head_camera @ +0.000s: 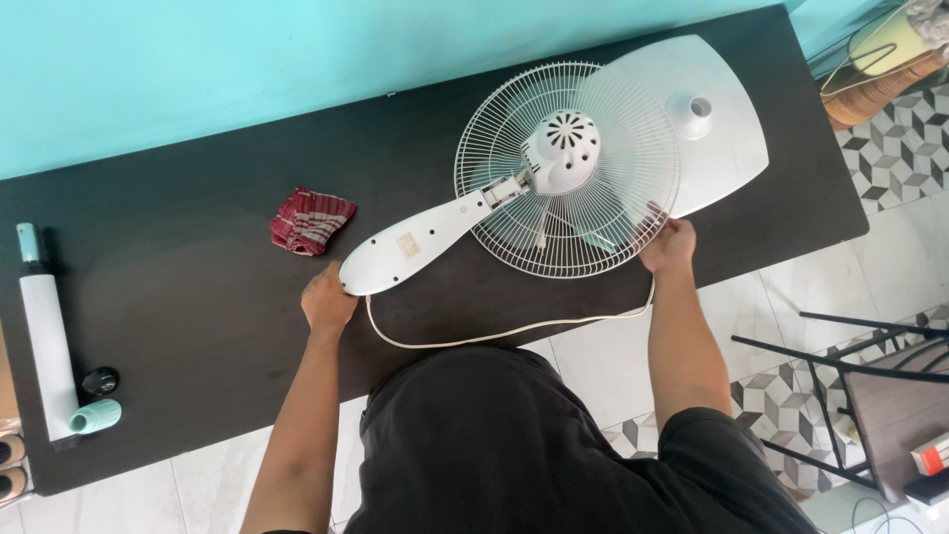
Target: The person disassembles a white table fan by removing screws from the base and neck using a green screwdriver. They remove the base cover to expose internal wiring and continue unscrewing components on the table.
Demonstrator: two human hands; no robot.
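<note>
While the white fan head [554,178] is lying grille-down across the dark table [178,297], we are gripping it at both ends. Our left hand [326,300] is curling around the rounded end of the fan's white neck [415,247], and our right hand [670,244] is closing its fingers on the wire grille's [633,168] rim. Its white cord [494,334] is looping toward us from the neck. Behind the fan, the white base plate [727,138] is resting. Left of the fan, a red checked cloth [310,221] is lying crumpled; farther left, a white tube [47,346] is lying near the table's end.
</note>
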